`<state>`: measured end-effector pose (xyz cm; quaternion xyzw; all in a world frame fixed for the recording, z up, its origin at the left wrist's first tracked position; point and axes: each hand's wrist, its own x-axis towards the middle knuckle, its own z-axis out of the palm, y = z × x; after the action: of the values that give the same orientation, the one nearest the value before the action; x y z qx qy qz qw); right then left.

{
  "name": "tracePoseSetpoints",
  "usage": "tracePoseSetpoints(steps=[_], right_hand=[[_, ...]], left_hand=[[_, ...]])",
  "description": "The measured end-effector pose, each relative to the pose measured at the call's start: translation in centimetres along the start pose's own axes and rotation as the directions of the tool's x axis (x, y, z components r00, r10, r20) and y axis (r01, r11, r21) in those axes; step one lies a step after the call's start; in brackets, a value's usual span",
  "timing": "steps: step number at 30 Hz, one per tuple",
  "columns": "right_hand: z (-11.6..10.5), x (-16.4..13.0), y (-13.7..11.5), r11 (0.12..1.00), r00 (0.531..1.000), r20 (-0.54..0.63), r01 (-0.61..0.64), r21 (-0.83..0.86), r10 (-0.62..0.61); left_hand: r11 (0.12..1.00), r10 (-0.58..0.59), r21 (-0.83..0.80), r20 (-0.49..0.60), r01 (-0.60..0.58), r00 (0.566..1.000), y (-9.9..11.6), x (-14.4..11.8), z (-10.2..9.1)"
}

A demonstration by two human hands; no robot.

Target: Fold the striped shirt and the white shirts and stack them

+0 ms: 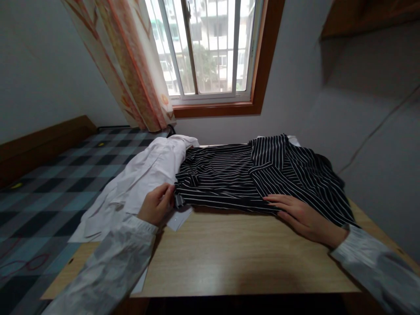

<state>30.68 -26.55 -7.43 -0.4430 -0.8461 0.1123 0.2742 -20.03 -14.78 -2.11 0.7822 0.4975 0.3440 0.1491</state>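
A black garment with white stripes [219, 175] lies spread across the wooden table [229, 253], partly folded over itself on the right. My left hand [158, 203] pinches its near left corner, fingers closed on the cloth. Over its near edge, toward the right, my right hand [300, 216] rests with the fingers stretched out and lying on the fabric. White clothing [144, 170] is heaped just left of the striped garment, partly behind my left hand and forearm.
A bed with a checked sheet [65, 175] adjoins the table on the left. Behind the table are a wall, a window with a wooden frame [216, 110] and a patterned curtain [131, 65]. A wooden shelf [367, 17] hangs at upper right, with a cable [377, 131] below.
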Motion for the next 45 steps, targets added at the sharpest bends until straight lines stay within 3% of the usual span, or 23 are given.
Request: tracePoseSetpoints(steps=[3, 5, 11, 14, 17, 21, 23, 26, 30, 32, 33, 36, 38, 42, 45], right_hand=[[-0.1, 0.0, 0.0, 1.000, 1.000, 0.004, 0.001, -0.009, -0.001], [-0.2, 0.0, -0.1, 0.999, 0.999, 0.028, 0.028, -0.026, -0.027], [-0.8, -0.5, -0.4, 0.977, 0.983, 0.071, 0.176, -0.117, -0.168], [-0.9, -1.0, -0.2, 0.958, 0.971, 0.052, 0.240, -0.160, -0.235], [-1.0, -1.5, 0.0, 0.946, 0.964, 0.029, 0.263, -0.188, -0.263], [-1.5, -1.9, -0.3, 0.956, 0.974, 0.026, 0.227, -0.184, -0.226], [-1.9, -2.1, -0.7, 0.965, 0.982, 0.034, 0.187, -0.186, -0.184], [-2.8, -3.2, -0.8, 0.965, 0.988, 0.037, 0.157, -0.210, -0.152], [-4.0, -5.9, 0.9, 0.951, 0.990, -0.015, 0.129, -0.280, -0.139], [-4.6, -7.4, 2.2, 0.945, 0.993, -0.046, 0.091, -0.315, -0.111], [-4.9, -8.0, 2.9, 0.942, 0.994, -0.055, 0.072, -0.328, -0.095], [-5.7, -9.6, 4.7, 0.936, 0.997, -0.062, 0.031, -0.351, -0.056], [-6.1, -10.2, 5.5, 0.939, 0.998, -0.055, 0.019, -0.344, -0.040], [-6.3, -10.9, 5.8, 0.961, 0.991, -0.114, -0.098, -0.257, 0.071], [-6.4, -11.0, 5.7, 0.937, 0.930, -0.249, -0.315, -0.154, 0.272]], left_hand=[[0.999, 0.014, 0.033, -0.105, -0.011, 0.994, 0.5, 0.1, -0.6], [0.999, 0.040, -0.021, -0.072, -0.042, 0.997, 0.5, 0.0, -1.2], [0.966, 0.102, -0.257, 0.219, -0.043, 0.971, -0.9, -0.9, -3.5], [0.982, 0.114, -0.187, 0.434, -0.034, 0.893, -1.1, -1.0, -4.4], [0.991, 0.122, -0.025, 0.534, -0.129, 0.837, 0.2, -1.0, -4.5], [0.926, 0.288, 0.073, 0.500, -0.371, 0.817, 2.9, -1.3, -3.1], [0.874, 0.391, 0.061, 0.500, -0.482, 0.773, 3.6, -1.8, -2.1], [0.802, 0.503, 0.024, 0.512, -0.596, 0.697, 3.6, -3.0, -0.7], [0.724, 0.597, 0.035, 0.469, -0.689, 0.651, 2.9, -4.3, 0.1], [0.747, 0.580, 0.036, 0.453, -0.664, 0.677, 2.8, -4.4, 0.1], [0.785, 0.543, 0.034, 0.444, -0.618, 0.713, 2.8, -4.4, 0.0], [0.930, 0.317, 0.035, 0.425, -0.366, 0.848, 3.1, -3.8, -0.3], [0.979, 0.174, 0.030, 0.408, -0.204, 0.896, 3.3, -3.3, -0.4], [0.996, 0.093, -0.035, 0.364, -0.086, 0.927, 3.7, -2.3, -0.3], [0.991, 0.118, -0.101, 0.384, -0.085, 0.916, 3.9, -1.7, -0.1]])
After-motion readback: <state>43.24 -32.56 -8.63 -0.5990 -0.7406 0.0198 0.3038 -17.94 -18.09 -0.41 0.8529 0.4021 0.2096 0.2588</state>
